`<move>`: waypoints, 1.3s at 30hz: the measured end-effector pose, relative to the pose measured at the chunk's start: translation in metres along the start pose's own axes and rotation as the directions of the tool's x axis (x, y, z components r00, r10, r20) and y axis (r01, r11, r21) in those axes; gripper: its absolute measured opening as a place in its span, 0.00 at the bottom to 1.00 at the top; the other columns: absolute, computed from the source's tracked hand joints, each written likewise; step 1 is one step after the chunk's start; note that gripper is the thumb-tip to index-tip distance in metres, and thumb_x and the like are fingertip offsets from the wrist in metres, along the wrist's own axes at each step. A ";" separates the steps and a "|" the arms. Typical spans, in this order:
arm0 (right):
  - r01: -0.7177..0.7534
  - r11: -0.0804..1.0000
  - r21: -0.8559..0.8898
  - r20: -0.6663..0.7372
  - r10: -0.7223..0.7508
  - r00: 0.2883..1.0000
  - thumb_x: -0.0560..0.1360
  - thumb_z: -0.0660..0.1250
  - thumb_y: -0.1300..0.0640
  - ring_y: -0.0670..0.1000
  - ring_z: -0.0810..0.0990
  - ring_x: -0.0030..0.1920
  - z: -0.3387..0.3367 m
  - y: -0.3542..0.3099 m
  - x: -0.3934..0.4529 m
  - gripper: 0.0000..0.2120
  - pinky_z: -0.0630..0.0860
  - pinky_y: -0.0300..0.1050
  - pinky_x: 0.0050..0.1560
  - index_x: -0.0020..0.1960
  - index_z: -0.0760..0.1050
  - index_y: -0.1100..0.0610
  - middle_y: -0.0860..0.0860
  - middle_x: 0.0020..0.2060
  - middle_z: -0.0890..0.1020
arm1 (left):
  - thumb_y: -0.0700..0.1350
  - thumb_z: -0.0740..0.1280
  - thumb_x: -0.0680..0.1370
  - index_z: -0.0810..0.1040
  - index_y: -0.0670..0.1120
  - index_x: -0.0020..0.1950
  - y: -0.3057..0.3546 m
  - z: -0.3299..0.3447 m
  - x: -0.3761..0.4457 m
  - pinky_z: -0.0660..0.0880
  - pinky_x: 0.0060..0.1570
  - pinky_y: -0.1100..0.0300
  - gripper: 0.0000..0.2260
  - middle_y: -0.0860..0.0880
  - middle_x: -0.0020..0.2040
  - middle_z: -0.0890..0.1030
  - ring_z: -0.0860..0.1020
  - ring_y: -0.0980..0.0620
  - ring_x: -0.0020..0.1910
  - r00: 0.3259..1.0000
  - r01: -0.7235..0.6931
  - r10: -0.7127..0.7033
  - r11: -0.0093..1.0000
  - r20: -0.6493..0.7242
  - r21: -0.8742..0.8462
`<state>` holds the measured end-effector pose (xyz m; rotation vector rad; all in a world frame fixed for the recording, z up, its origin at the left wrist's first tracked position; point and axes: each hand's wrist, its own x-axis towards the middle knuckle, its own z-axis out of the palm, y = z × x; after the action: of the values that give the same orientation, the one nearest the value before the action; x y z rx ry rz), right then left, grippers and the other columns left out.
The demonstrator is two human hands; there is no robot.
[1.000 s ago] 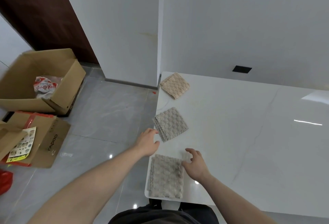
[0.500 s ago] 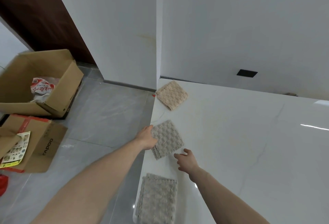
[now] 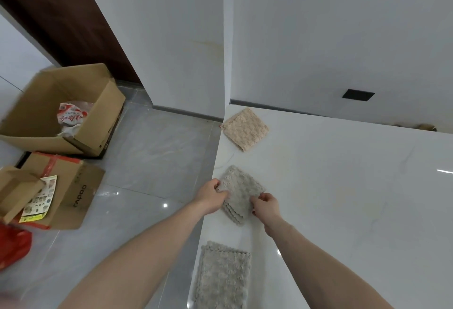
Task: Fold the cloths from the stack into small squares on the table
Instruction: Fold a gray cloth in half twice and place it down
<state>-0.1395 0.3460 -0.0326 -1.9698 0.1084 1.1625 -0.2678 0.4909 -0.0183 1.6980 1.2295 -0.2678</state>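
Both hands on grey cloth (image 3: 241,192), mid-left table (image 3: 343,198) edge. To do it well: keep layers aligned, press flat, square the corners. Left hand (image 3: 211,194) fingers pinched on its left corner; right hand (image 3: 267,207) fingers clamped on its near-right edge. Cloth sits between my hands. Beige cloth (image 3: 245,129) beyond, apart; another grey cloth (image 3: 221,275) nearer me, untouched.

Bare table (image 3: 343,198) right of folded cloths (image 3: 241,193)
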 end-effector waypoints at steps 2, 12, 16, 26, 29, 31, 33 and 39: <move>0.122 0.991 -0.059 -0.068 -0.126 0.990 0.76 0.67 0.56 0.49 0.76 0.41 -0.004 -0.010 -0.006 0.07 0.75 0.42 0.43 0.53 0.75 0.56 0.49 0.43 0.78 | 0.50 0.69 0.77 0.75 0.45 0.49 -0.002 0.003 -0.006 0.74 0.46 0.52 0.09 0.48 0.45 0.79 0.76 0.48 0.45 0.999 -0.012 0.009 0.998 -0.048 -0.060; 0.457 0.617 -0.641 0.106 -0.518 0.849 0.78 0.64 0.56 0.57 0.69 0.69 -0.009 0.023 -0.032 0.31 0.71 0.51 0.68 0.79 0.59 0.52 0.52 0.74 0.62 | 0.49 0.65 0.79 0.63 0.49 0.76 -0.013 0.004 -0.041 0.72 0.61 0.53 0.26 0.49 0.74 0.64 0.70 0.45 0.68 0.946 -0.220 0.294 0.893 -0.139 0.391; 0.489 0.474 -0.732 0.295 -0.426 0.855 0.79 0.60 0.57 0.60 0.64 0.75 -0.007 0.037 -0.038 0.32 0.70 0.52 0.70 0.80 0.55 0.48 0.50 0.81 0.53 | 0.45 0.65 0.79 0.59 0.53 0.80 -0.025 0.013 -0.046 0.69 0.70 0.51 0.30 0.50 0.82 0.50 0.64 0.43 0.76 0.961 -0.274 0.259 0.876 0.094 0.398; 0.468 0.375 -0.800 0.319 -0.394 0.862 0.79 0.59 0.57 0.57 0.49 0.82 -0.011 0.038 -0.044 0.34 0.61 0.55 0.78 0.82 0.51 0.50 0.49 0.83 0.45 | 0.47 0.64 0.78 0.51 0.51 0.83 -0.043 0.016 -0.060 0.57 0.79 0.49 0.36 0.51 0.83 0.42 0.46 0.47 0.81 0.877 -0.464 0.412 0.590 0.247 0.661; 0.468 0.345 -0.813 0.343 -0.365 0.865 0.77 0.61 0.57 0.56 0.50 0.81 -0.011 0.047 -0.056 0.35 0.63 0.55 0.77 0.81 0.54 0.50 0.48 0.82 0.45 | 0.46 0.65 0.77 0.50 0.49 0.83 -0.040 0.018 -0.064 0.55 0.79 0.49 0.37 0.49 0.83 0.44 0.46 0.45 0.81 0.896 -0.442 0.320 0.583 0.307 0.682; 0.456 0.368 -0.810 0.331 -0.354 0.875 0.76 0.62 0.58 0.57 0.51 0.81 -0.011 0.053 -0.063 0.36 0.64 0.53 0.77 0.81 0.54 0.50 0.48 0.82 0.45 | 0.45 0.65 0.77 0.51 0.48 0.83 -0.036 0.019 -0.066 0.55 0.79 0.50 0.37 0.49 0.83 0.45 0.47 0.45 0.81 0.903 -0.426 0.324 0.600 0.281 0.677; 0.447 0.399 -0.801 0.326 -0.337 0.883 0.76 0.62 0.59 0.57 0.52 0.81 -0.011 0.056 -0.070 0.37 0.65 0.53 0.76 0.81 0.53 0.49 0.48 0.82 0.45 | 0.46 0.64 0.77 0.51 0.48 0.83 -0.032 0.021 -0.068 0.55 0.79 0.50 0.36 0.48 0.84 0.46 0.48 0.45 0.81 0.912 -0.409 0.301 0.613 0.279 0.676; 0.439 0.424 -0.792 0.357 -0.261 0.897 0.75 0.62 0.57 0.58 0.54 0.80 -0.022 0.053 -0.073 0.38 0.64 0.51 0.77 0.82 0.52 0.50 0.49 0.82 0.50 | 0.44 0.63 0.77 0.53 0.49 0.82 -0.028 0.029 -0.082 0.55 0.79 0.52 0.35 0.51 0.84 0.44 0.46 0.46 0.82 0.935 -0.351 0.301 0.711 0.187 0.610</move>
<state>-0.1903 0.2731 -0.0044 -2.5099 -1.1895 1.1910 -0.3183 0.4184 0.0049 2.4347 0.7853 -0.5744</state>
